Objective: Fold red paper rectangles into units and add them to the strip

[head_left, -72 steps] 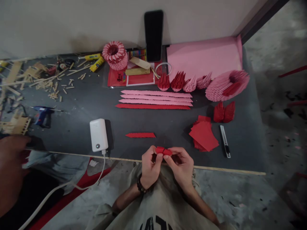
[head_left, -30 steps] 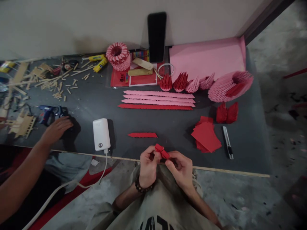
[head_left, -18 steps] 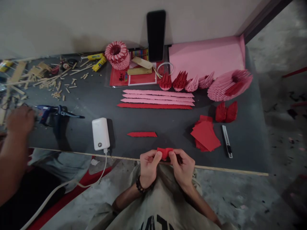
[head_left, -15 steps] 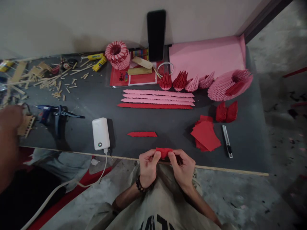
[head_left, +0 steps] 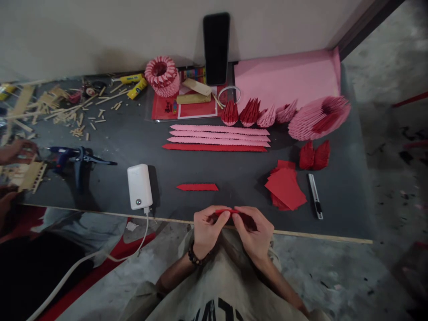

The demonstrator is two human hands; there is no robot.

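Note:
Between my two hands, at the table's front edge, is a small folded piece of red paper [head_left: 224,211], seen nearly edge-on. My left hand [head_left: 207,229] pinches its left part between thumb and fingers. From the other side my right hand [head_left: 253,232] pinches it too, the two thumbs almost touching. Just beyond lies a short red folded-paper strip [head_left: 197,187] with a pointed left end. A stack of red paper sheets [head_left: 286,186] is fanned out to the right, beside a box cutter [head_left: 315,196].
Farther back lie long pink strips [head_left: 219,137] and a red one. Folded-paper pieces stand around a pink modular ring [head_left: 319,118]. A phone [head_left: 216,49] leans on the wall. Left are a cabled white power bank [head_left: 139,185], a glue gun [head_left: 78,160] and a co-worker's hand [head_left: 16,151].
The red paper has gone from a flat, wider face to a thin edge, and my thumbs have come closer together. At the left, the co-worker's hand has moved back.

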